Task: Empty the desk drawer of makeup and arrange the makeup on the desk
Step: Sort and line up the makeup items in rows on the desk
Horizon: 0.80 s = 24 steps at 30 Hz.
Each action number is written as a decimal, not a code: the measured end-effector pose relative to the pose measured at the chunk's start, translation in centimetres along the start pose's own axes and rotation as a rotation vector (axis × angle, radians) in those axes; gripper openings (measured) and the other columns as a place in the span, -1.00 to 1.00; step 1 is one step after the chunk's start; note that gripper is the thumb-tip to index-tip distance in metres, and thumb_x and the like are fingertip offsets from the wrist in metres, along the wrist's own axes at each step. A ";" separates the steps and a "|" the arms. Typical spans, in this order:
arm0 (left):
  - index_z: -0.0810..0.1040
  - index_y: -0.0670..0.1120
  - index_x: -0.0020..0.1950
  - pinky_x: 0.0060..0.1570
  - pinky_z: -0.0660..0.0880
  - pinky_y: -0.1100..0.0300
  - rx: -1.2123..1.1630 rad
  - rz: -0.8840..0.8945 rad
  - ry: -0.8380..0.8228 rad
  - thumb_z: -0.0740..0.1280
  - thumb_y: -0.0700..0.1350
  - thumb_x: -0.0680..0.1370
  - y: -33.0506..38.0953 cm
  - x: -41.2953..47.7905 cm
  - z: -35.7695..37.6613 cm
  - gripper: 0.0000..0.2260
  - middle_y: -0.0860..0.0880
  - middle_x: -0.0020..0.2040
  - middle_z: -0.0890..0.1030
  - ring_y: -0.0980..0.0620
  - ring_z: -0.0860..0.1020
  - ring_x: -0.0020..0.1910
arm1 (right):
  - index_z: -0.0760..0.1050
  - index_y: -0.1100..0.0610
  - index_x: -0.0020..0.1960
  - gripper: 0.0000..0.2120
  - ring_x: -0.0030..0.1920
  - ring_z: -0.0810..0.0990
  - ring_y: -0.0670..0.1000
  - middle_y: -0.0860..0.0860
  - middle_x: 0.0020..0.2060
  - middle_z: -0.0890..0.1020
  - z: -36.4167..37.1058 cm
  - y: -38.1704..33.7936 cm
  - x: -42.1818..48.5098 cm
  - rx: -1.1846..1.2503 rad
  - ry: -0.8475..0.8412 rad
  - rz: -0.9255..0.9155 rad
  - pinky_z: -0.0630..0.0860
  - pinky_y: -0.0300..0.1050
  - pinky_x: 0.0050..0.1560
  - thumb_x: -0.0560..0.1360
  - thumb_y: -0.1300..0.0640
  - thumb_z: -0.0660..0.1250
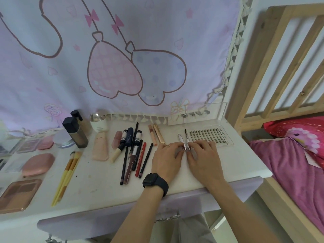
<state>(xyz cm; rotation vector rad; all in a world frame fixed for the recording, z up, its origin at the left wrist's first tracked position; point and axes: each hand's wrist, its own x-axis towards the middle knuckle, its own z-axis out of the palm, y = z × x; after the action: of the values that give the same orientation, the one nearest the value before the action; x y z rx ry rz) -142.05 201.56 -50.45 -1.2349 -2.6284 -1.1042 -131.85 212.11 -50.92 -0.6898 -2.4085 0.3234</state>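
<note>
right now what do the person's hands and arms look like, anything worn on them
No sleeves in view. The left hand has a thin pale ring on one finger and, at the wrist, a black smartwatch with a dark rectangular face and a wide black band. The right hand wears nothing visible.

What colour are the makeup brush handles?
Yellow. The brush handles show best in the head view, the only one.

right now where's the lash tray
In the head view the lash tray lies flat on the right side of the desk, just beyond the right hand, which pinches a silver tube, and in front of the clear acrylic stand.
</note>
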 end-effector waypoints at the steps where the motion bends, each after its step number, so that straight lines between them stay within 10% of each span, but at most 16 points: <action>1: 0.56 0.17 0.27 -0.03 0.48 0.12 0.007 0.006 -0.011 0.29 0.01 0.62 0.0 -0.1 0.0 -0.77 0.13 -0.02 0.68 0.01 0.44 0.11 | 0.66 0.17 0.16 -0.79 0.11 0.54 0.19 0.09 0.06 0.66 0.0 0.0 0.0 0.002 -0.005 0.001 0.42 -0.02 0.18 0.55 0.17 0.39; 24: 0.59 0.07 0.25 0.03 0.42 0.38 -0.074 -0.101 -0.021 0.32 -0.07 0.59 -0.3 0.5 -0.3 -0.76 0.09 0.15 0.56 0.19 0.49 0.05 | 0.61 0.12 0.08 -0.67 -0.07 0.55 0.15 0.09 -0.02 0.59 -0.7 -0.5 -1.5 -0.087 0.118 0.206 0.48 0.01 -0.16 0.34 0.10 0.53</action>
<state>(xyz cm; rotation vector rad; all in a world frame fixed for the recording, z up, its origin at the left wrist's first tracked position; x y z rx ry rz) -142.61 201.57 -50.24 -1.1432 -2.7162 -1.2212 -130.54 210.91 -50.91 -0.9721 -2.2552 0.2547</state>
